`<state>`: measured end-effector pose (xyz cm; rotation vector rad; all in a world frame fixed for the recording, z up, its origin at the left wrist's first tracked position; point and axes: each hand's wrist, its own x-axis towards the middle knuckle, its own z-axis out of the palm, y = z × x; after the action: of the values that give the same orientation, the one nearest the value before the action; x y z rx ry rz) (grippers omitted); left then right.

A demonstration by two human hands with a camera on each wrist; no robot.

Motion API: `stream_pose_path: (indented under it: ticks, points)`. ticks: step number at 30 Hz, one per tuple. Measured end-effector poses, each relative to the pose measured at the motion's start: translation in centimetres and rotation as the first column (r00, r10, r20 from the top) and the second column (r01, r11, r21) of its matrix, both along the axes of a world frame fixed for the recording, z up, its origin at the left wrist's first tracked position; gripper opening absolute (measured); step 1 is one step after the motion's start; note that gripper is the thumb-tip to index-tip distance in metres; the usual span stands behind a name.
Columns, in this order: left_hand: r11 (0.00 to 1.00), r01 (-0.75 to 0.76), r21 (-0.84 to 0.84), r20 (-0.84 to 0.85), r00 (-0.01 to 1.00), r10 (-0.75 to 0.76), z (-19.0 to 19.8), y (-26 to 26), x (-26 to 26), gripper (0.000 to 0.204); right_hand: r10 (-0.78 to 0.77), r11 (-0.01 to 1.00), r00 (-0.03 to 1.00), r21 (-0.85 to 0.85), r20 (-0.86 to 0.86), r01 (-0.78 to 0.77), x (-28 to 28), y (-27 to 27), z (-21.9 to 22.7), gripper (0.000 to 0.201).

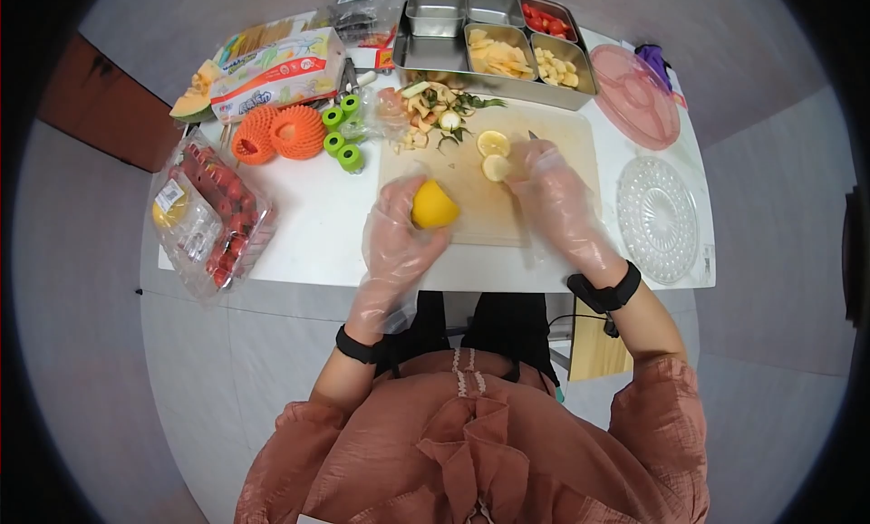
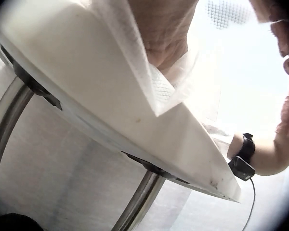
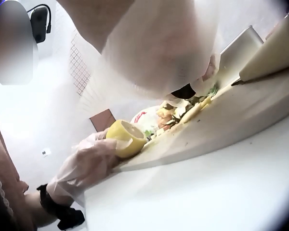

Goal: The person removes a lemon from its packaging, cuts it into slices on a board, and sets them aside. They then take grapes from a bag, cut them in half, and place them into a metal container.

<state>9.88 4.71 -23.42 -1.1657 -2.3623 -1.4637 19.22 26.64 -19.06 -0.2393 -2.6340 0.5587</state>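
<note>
My gloved left hand grips a yellow lemon at the near left edge of the cutting board. In the right wrist view the lemon shows a pale cut face, with the left fingers around its side. Two lemon slices lie on the board, one nearer me than the other. My gloved right hand is over the right part of the board, its fingers close beside the nearer slice. A small dark tip shows past its fingers; I cannot tell what this hand holds.
Fruit peelings lie at the board's far left. Behind stands a steel tray with cut fruit in its containers. Right are a pink lid and a clear plate. Left are strawberry packs, orange foam nets and a tissue pack.
</note>
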Motion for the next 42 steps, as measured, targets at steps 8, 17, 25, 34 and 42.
stream_pose_path:
  ticks: [8, 17, 25, 34, 42]
  points:
    - [1.000, -0.001, 0.006, 0.033, 0.999, 0.000, -0.1, 0.1, 0.1, 0.060, -0.233, 0.784, 0.959, -0.553, 0.159, 0.282, 2.0, 1.5, 1.6, 0.033]
    - [1.000, 0.000, -0.012, 0.028, 1.000, 0.001, -0.2, -0.1, 0.1, 0.060, -0.155, 0.951, 0.963, -0.229, 0.221, 0.206, 1.0, 0.9, 0.7, 0.022]
    - [1.000, 0.012, 0.018, 0.058, 0.998, -0.013, -0.1, -0.2, 0.0, 0.060, -0.053, 0.995, 0.982, -0.070, 0.179, 0.066, -0.5, 0.4, -0.3, 0.018]
    - [0.996, 0.026, 0.082, 0.133, 0.990, -0.037, 0.4, -0.9, -0.3, 0.065, -0.092, 0.953, 0.975, -0.266, 0.201, 0.144, 1.2, -0.8, 2.2, 0.028]
    - [0.993, 0.025, 0.118, 0.173, 0.984, -0.045, 0.1, -0.7, -0.1, 0.060, -0.137, 0.760, 0.919, -0.556, 0.369, 0.336, 1.9, -1.3, 3.4, 0.032]
